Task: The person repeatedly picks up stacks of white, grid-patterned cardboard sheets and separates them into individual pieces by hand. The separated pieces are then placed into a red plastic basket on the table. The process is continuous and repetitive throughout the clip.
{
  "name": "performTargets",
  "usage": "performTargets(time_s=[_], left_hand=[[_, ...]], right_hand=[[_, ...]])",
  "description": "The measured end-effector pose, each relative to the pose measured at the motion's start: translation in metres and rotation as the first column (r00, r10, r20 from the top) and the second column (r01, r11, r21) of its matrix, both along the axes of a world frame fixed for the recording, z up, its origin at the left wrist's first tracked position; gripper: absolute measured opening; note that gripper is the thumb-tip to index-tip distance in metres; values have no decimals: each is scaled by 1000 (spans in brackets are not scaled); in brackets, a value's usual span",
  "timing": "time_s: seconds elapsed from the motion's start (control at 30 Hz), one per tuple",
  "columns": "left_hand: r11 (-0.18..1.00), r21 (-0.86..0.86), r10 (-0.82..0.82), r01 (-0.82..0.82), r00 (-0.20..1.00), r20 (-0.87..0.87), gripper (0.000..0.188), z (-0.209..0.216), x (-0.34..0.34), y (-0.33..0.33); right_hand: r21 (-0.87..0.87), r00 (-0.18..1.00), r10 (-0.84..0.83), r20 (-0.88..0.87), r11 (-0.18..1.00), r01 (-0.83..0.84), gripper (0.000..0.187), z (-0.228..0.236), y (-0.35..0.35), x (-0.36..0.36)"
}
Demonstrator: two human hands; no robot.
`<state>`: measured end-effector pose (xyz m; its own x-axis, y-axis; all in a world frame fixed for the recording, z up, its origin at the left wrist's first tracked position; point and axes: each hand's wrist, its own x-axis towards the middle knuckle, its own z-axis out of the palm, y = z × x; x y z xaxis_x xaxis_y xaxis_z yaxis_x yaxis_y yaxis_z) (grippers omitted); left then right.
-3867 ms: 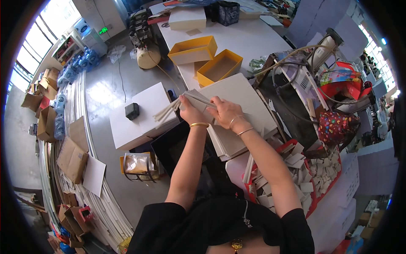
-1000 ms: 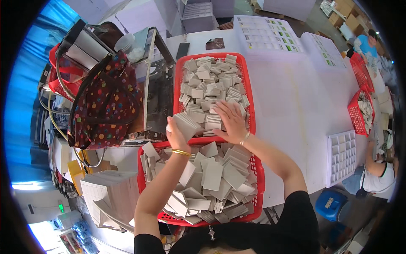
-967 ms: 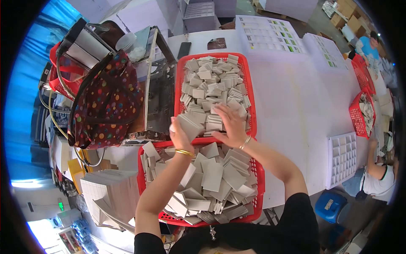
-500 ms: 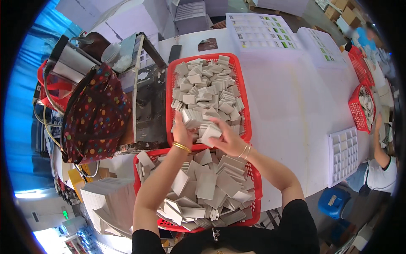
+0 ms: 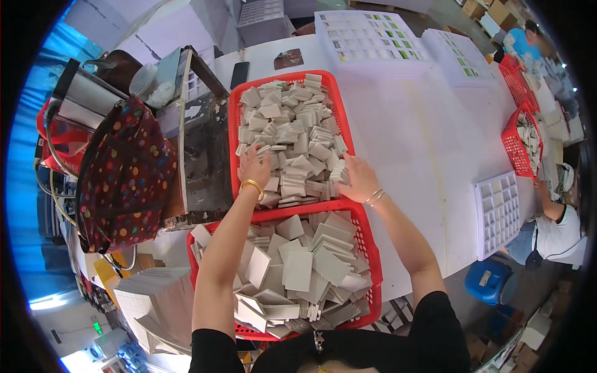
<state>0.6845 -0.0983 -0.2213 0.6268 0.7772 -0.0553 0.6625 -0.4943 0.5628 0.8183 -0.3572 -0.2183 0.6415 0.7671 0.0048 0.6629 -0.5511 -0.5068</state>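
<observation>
While the small stack of grey board pieces [image 5: 339,173] sits inside the right edge of the far red plastic basket [image 5: 344,118], just left of the nearer right hand [image 5: 360,180], whose fingers are part-open against it, grip unclear, left hand [image 5: 255,166] curls over loose pieces [image 5: 272,180] opposite, hold unclear; hands now wider apart than half a second ago

A factory workshop; red baskets [image 5: 373,261] of cut board pieces [image 5: 298,270]; stacked sheets [image 5: 370,38]; a co-worker [image 5: 555,239].
</observation>
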Motion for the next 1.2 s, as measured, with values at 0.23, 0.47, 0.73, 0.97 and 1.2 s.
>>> performTargets(time_s=[0.23, 0.47, 0.73, 0.97, 1.2], left_hand=[[990, -54, -127, 133, 986, 104, 75, 3, -28, 8], [967, 116, -254, 227, 902, 351, 69, 71, -91, -52], [980, 19, -176, 200, 807, 564, 42, 214, -323, -145], [772, -90, 382, -629, 346, 857, 19, 201, -519, -152], [533, -656, 624, -534, -276, 731, 26, 173, -637, -116]], right_hand=[[-46, 993, 57, -99, 997, -62, 109, -1, 15, -19], [-122, 997, -35, -65, 992, 27, 109, -27, 22, -13], [340, 933, -324, 160, 905, 256, 85, -12, 40, -3], [632, 873, 399, 279, 609, -480, 38, 193, 111, -253], [563, 447, 879, 166, 288, -775, 37, 217, 225, -504]])
